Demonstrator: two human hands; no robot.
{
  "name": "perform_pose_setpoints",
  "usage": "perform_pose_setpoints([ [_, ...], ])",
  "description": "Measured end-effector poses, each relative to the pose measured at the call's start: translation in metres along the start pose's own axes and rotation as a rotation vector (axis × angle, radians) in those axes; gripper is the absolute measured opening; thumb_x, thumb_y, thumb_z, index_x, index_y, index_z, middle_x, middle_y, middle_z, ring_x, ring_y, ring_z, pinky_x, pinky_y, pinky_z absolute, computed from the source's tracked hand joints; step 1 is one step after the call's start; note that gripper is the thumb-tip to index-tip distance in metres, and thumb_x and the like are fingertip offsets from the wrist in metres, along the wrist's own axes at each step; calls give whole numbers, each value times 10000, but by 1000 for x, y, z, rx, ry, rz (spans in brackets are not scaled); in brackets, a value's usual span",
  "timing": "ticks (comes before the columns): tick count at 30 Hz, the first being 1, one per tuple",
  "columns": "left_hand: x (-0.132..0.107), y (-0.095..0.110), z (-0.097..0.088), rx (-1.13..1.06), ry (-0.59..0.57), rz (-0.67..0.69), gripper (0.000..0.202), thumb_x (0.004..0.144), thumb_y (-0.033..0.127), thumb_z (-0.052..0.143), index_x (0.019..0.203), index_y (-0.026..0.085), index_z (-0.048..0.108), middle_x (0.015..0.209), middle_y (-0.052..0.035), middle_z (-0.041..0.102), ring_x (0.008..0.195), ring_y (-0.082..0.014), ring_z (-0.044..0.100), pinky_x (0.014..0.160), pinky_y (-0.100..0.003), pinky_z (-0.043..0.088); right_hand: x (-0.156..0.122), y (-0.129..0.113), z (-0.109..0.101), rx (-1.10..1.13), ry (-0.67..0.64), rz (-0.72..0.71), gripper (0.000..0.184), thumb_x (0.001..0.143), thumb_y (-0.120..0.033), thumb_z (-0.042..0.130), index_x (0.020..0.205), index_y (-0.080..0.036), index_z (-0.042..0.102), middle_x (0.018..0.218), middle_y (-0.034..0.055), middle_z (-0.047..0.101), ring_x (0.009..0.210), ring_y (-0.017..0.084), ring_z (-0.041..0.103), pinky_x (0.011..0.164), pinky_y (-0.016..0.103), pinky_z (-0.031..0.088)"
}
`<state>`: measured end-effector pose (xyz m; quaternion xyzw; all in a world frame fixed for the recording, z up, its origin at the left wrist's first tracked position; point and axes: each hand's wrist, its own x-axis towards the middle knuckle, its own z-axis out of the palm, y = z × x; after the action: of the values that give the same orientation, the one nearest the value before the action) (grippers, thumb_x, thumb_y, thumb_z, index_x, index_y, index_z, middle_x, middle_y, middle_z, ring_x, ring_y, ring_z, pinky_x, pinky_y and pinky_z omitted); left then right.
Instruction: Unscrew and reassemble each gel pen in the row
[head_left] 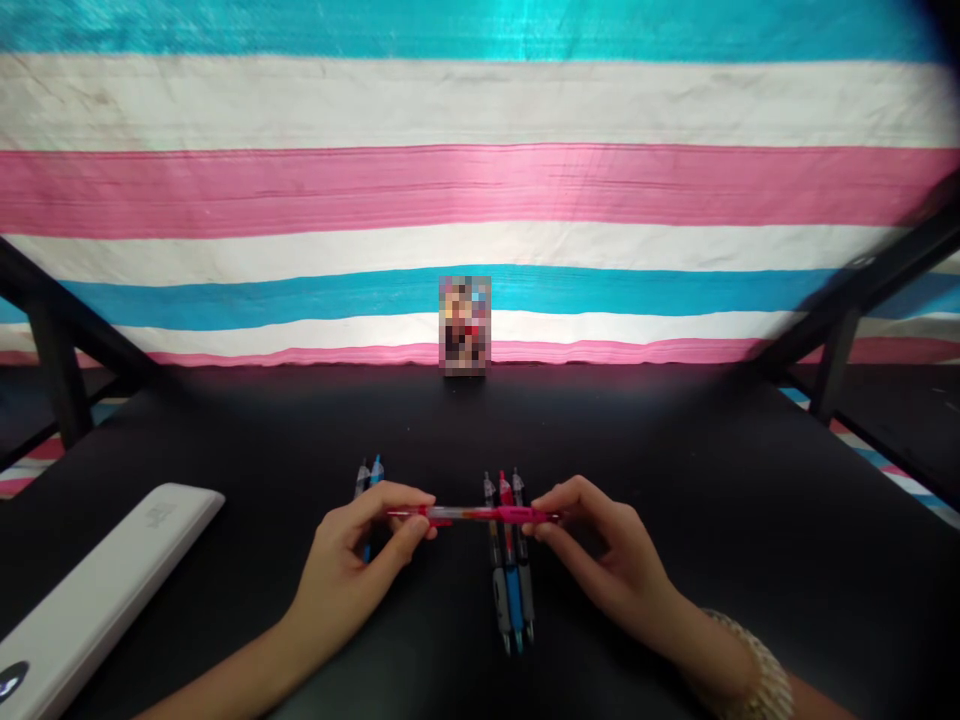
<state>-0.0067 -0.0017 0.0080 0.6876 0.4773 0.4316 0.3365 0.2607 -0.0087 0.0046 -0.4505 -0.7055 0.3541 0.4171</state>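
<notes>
I hold a pink pen [480,514] level above the black table [712,520]. My left hand [360,560] pinches its left end and my right hand [600,555] pinches its right end. Beneath the pen lie three pens side by side [511,590], pointing away from me. Two more pens [367,478] lie just beyond my left hand, partly hidden by it.
A white flat case [97,590] rests at the table's left front. A small blurred card [464,324] stands at the table's far edge against a striped cloth [480,180] of blue, white and pink. Dark frame bars [60,340] slant at both sides.
</notes>
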Motion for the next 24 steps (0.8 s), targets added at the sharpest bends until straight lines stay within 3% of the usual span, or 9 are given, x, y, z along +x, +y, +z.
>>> perform_pose_setpoints([
  [6, -1, -1, 0, -36, -21, -6, 119, 916, 196, 620, 982, 231, 712, 711, 17, 742, 528, -106, 637, 526, -183, 533, 5, -1, -3, -97, -69, -25, 352, 1041, -308, 475, 728, -205, 599, 648, -11, 588, 574, 135, 543, 563, 259, 419],
  [9, -2, 0, 0, -44, -12, -16, 123, 917, 196, 621, 986, 231, 716, 715, 18, 743, 528, -102, 634, 531, -178, 528, 4, 0, 0, -87, -89, -31, 137, 1010, -299, 539, 986, -223, 652, 717, -15, 633, 599, 140, 568, 560, 245, 440],
  [11, -1, 0, 0, -49, 4, -28, 123, 914, 198, 624, 986, 229, 720, 711, 18, 741, 526, -99, 631, 534, -176, 524, 3, 2, 3, -87, -54, -37, 241, 961, -253, 608, 1200, -245, 578, 802, -14, 668, 611, 140, 577, 559, 237, 460],
  [12, -1, 0, 0, -54, 13, -37, 121, 912, 201, 627, 984, 227, 722, 709, 17, 740, 527, -100, 631, 534, -176, 522, 3, 3, 4, -90, -25, -45, 284, 944, -221, 619, 1218, -249, 549, 836, -12, 677, 612, 136, 577, 563, 234, 469],
  [15, 0, 0, 0, -74, 22, -66, 111, 905, 218, 640, 974, 221, 727, 697, 13, 737, 525, -105, 629, 528, -180, 519, 3, 5, 6, -85, 36, -69, 147, 944, -151, 571, 1057, -242, 550, 845, -10, 676, 620, 126, 592, 580, 225, 480],
  [18, 0, 0, 0, -87, 22, -83, 111, 906, 233, 641, 969, 217, 731, 696, 6, 737, 525, -108, 626, 529, -186, 517, 4, 3, 2, -102, 15, -54, 57, 967, -178, 546, 959, -228, 574, 778, -13, 641, 604, 131, 575, 542, 225, 454],
  [21, 0, 0, -1, -98, 27, -97, 115, 906, 243, 642, 969, 212, 733, 693, 1, 734, 526, -113, 624, 530, -192, 515, 5, -1, -1, -138, -43, -58, 182, 1010, -241, 503, 863, -215, 609, 724, -10, 609, 600, 139, 550, 558, 246, 439],
  [24, 1, 0, -1, -113, 20, -109, 117, 904, 250, 646, 966, 208, 736, 696, -3, 735, 527, -115, 624, 533, -197, 517, 5, -1, 0, -130, -57, -66, 98, 997, -250, 536, 990, -219, 629, 802, 3, 655, 646, 147, 578, 588, 248, 459],
])
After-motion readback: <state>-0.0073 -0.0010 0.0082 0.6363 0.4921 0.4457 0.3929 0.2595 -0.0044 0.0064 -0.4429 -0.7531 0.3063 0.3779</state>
